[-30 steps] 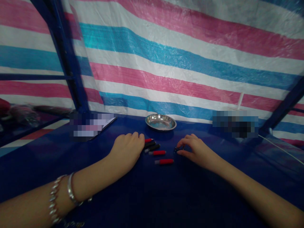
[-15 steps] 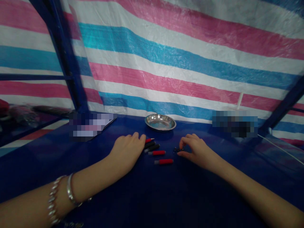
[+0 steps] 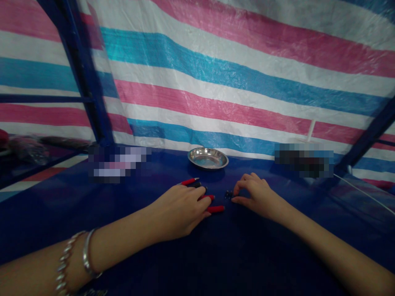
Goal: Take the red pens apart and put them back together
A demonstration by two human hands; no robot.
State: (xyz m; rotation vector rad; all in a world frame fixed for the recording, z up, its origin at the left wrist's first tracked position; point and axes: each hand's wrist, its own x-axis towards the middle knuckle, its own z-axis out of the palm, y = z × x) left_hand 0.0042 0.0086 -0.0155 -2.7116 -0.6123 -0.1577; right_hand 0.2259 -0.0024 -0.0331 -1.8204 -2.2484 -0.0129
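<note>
My left hand (image 3: 185, 207) lies over a group of pen parts, palm down. Its thumb and forefinger are closed on the clear end of the nearest red pen barrel (image 3: 216, 209). A second red barrel (image 3: 210, 197) shows partly from under the fingers. Beyond them, a black barrel (image 3: 202, 189) and a red pen with a pointed silver tip (image 3: 189, 181) stick out past the knuckles. My right hand (image 3: 251, 193) rests on the table with curled fingers, a gap between thumb and forefinger. Right at those fingertips sits a small cluster of tiny dark parts (image 3: 228, 194).
A shallow round metal dish (image 3: 208, 158) stands behind the pens on the blue table (image 3: 247, 255). Blurred-out items lie at the back left (image 3: 119, 164) and back right (image 3: 304, 159), with a white cord (image 3: 364, 192) on the right. Behind hangs a striped plastic sheet (image 3: 216, 78) between blue posts.
My left hand has moved right and nearer, from the far pens onto the red barrels, covering their clear ends. My right hand has barely shifted, its fingertips slightly off the tiny dark parts.
</note>
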